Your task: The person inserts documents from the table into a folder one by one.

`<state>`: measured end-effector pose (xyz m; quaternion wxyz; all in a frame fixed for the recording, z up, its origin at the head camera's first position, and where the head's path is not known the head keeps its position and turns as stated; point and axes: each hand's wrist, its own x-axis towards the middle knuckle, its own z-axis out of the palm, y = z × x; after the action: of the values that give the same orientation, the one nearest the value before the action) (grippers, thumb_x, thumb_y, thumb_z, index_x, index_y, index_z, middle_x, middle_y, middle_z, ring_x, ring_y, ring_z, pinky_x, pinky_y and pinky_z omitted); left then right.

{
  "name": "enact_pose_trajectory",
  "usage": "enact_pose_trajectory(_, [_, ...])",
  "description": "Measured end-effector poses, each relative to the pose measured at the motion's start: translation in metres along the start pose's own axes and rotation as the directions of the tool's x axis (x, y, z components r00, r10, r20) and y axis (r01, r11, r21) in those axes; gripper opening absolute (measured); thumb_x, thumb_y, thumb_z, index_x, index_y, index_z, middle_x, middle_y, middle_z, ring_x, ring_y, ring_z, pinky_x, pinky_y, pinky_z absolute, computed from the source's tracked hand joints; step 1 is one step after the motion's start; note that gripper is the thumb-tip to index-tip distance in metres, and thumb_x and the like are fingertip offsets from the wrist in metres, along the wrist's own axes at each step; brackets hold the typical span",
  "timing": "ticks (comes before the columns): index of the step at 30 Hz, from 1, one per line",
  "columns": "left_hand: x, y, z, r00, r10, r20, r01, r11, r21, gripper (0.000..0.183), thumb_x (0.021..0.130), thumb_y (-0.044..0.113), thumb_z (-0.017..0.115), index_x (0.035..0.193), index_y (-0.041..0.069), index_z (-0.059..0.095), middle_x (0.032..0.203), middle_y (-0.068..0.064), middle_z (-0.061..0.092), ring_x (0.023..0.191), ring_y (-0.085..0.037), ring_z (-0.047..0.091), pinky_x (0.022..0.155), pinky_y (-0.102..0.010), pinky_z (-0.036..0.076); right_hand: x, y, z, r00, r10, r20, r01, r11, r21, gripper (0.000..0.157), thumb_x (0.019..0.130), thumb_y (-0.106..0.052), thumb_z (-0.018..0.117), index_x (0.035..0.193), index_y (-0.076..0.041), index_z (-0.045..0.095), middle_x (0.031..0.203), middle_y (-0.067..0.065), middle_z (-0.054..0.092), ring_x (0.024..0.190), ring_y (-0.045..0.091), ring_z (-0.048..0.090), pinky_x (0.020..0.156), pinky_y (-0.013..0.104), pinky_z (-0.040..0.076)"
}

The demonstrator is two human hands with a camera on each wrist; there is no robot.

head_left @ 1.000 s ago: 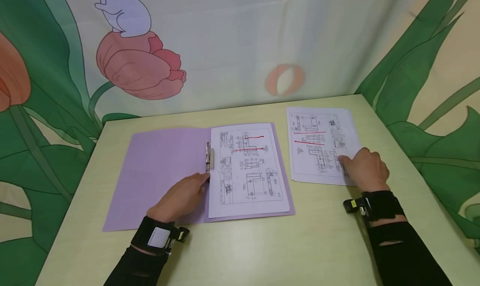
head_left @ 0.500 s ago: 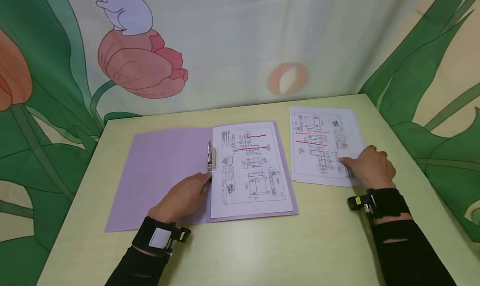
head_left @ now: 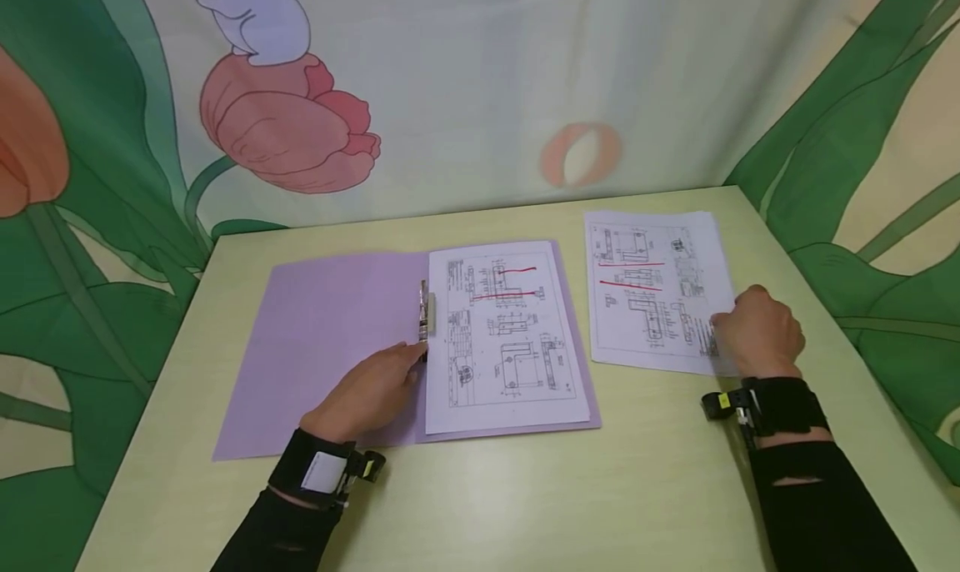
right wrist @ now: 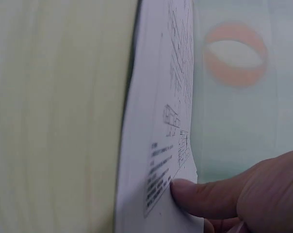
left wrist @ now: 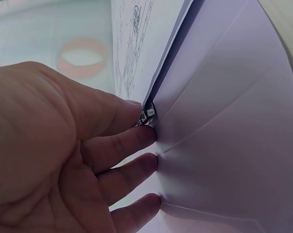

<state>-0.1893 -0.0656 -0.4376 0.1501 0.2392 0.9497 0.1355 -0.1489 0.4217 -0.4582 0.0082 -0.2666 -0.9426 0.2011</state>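
A purple folder [head_left: 315,338] lies spread flat on the table, with white printed drawing sheets [head_left: 491,372] on its right half. Along its spine runs a metal clip [head_left: 423,309]. My left hand [head_left: 367,394] is at the near end of that clip; in the left wrist view thumb and index finger pinch the clip's end [left wrist: 147,114], and the other fingertips touch the folder. To the right lies a separate stack of drawing sheets [head_left: 626,351] with red lines. My right hand [head_left: 761,334] pinches its lower right edge, thumb on top; its other fingers are mostly hidden.
The pale wooden table [head_left: 525,505] carries both folder and loose stack, with a narrow gap of tabletop between them. Behind the table hangs a curtain [head_left: 465,97] printed with flowers and leaves. Each wrist wears a black strap with a small camera.
My right thumb has slid rightward over the loose sheets to their edge, uncovering more print. My left hand stays at the clip. The whole view has shifted slightly.
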Motion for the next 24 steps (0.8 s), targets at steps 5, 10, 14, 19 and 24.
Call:
enact_pose_trajectory(5, [-0.0003,-0.0004,0.0002,1.0,0.003,-0.005,-0.003,1.0,0.002,0.046,0.098,0.013,0.051,0.142,0.003,0.044,0.142,-0.016,0.052,0.134,-0.031,0.041,0.109,-0.051,0.037,0.0008,0.0003,-0.0022,1.0,-0.014,0.0,0.014,1.0,0.005,0.038,0.092,-0.015,0.057,0.11,0.018,0.054,0.096,0.035,0.06,0.078,0.049,0.056,0.055,0.048,0.038])
enact_pose_trajectory(10, [0.001,-0.0013,0.0016,1.0,0.01,-0.016,-0.01,1.0,0.002,0.046,0.097,0.012,0.051,0.142,0.002,0.045,0.141,-0.017,0.052,0.134,-0.031,0.041,0.108,-0.05,0.037,0.0012,0.0006,-0.0029,1.0,-0.023,-0.008,0.023,1.0,0.0,0.033,0.091,-0.013,0.054,0.104,0.017,0.057,0.092,0.034,0.062,0.073,0.046,0.057,0.053,0.047,0.038])
enact_pose_trajectory(14, [0.0019,-0.0019,0.0025,1.0,0.012,-0.021,-0.012,1.0,0.003,0.046,0.097,0.012,0.052,0.142,0.002,0.045,0.142,-0.017,0.052,0.134,-0.031,0.041,0.109,-0.05,0.037,0.0014,0.0022,-0.0035,1.0,-0.023,-0.014,0.023,1.0,-0.008,0.032,0.091,-0.013,0.052,0.1,0.016,0.06,0.087,0.033,0.063,0.068,0.043,0.057,0.051,0.046,0.038])
enact_pose_trajectory(19, [0.0018,-0.0017,0.0024,1.0,0.016,-0.025,-0.016,1.0,0.004,0.046,0.097,0.011,0.051,0.142,0.002,0.045,0.142,-0.017,0.051,0.134,-0.031,0.041,0.109,-0.05,0.037,-0.0004,0.0043,-0.0044,0.999,-0.03,-0.015,0.03,0.999,-0.01,0.03,0.091,-0.013,0.05,0.093,0.015,0.062,0.081,0.031,0.064,0.064,0.04,0.057,0.049,0.046,0.039])
enact_pose_trajectory(24, [0.0019,-0.002,0.0036,1.0,0.014,-0.024,-0.014,1.0,0.003,0.045,0.098,0.011,0.05,0.141,0.002,0.046,0.141,-0.017,0.052,0.134,-0.031,0.041,0.109,-0.05,0.036,-0.0029,0.0053,-0.0027,1.0,-0.028,-0.008,0.027,0.999,-0.03,0.031,0.09,-0.013,0.047,0.082,0.011,0.064,0.071,0.026,0.063,0.058,0.037,0.055,0.047,0.045,0.038])
